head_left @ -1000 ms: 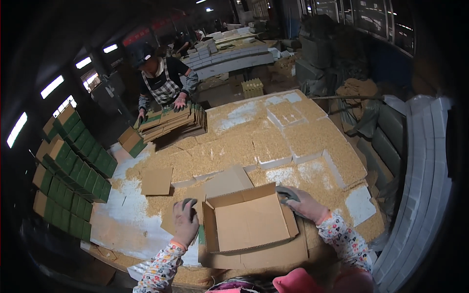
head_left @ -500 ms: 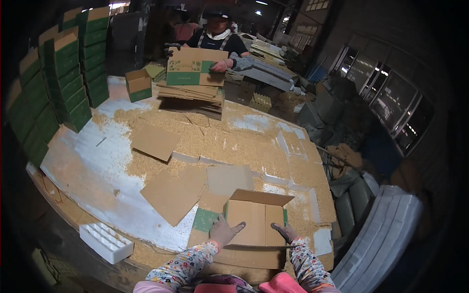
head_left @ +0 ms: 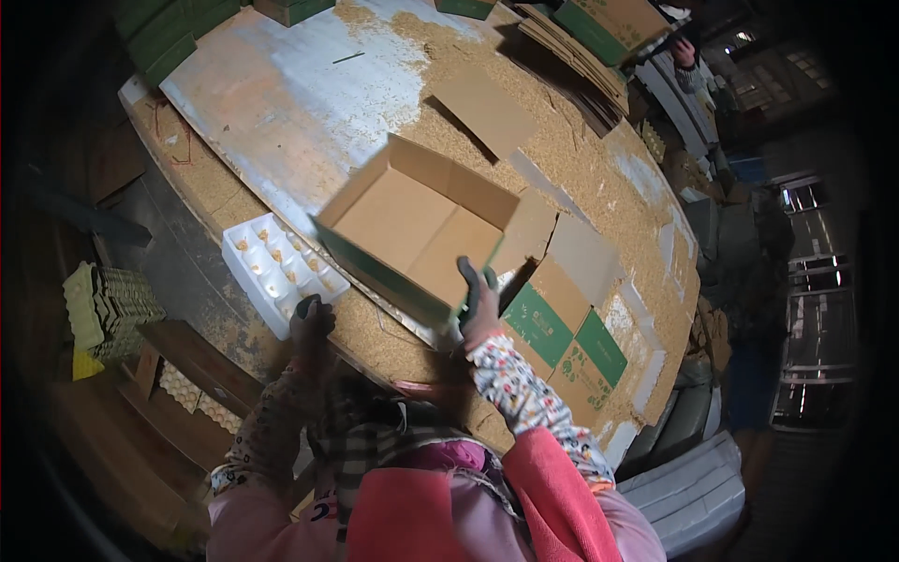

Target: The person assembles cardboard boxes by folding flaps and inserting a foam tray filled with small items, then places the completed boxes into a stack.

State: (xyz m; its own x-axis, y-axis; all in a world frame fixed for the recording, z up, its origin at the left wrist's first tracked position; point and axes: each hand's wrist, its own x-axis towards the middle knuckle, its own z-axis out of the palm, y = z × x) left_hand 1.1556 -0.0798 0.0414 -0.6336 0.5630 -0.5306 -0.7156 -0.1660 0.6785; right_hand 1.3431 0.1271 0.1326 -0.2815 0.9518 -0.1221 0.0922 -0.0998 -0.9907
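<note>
An open-topped cardboard box (head_left: 440, 211), brown inside and green outside, stands tilted near the table's left front edge. My right hand (head_left: 480, 304) grips its near right corner, thumb at the rim. To the left of the box, a white foam tray (head_left: 279, 304) with several hollows juts past the table edge; brown bits lie in some hollows. My left hand (head_left: 312, 323) has its dark-gloved fingers curled at the tray's near corner, partly in shadow. Flattened cardboard with green panels (head_left: 552, 323) lies to the right of my right hand.
Brown loose grains cover much of the table (head_left: 281, 84). A loose cardboard sheet (head_left: 487, 112) lies beyond the box. At the far right, a co-worker's hand (head_left: 685, 53) shows beside stacked flat cardboard (head_left: 571, 61). Egg trays (head_left: 112, 314) stand lower left, near wooden boards (head_left: 201, 361).
The view has swung left. The box has been moved left across the table and now stands with its inside upward. My left hand has left the box and reached the foam tray.
</note>
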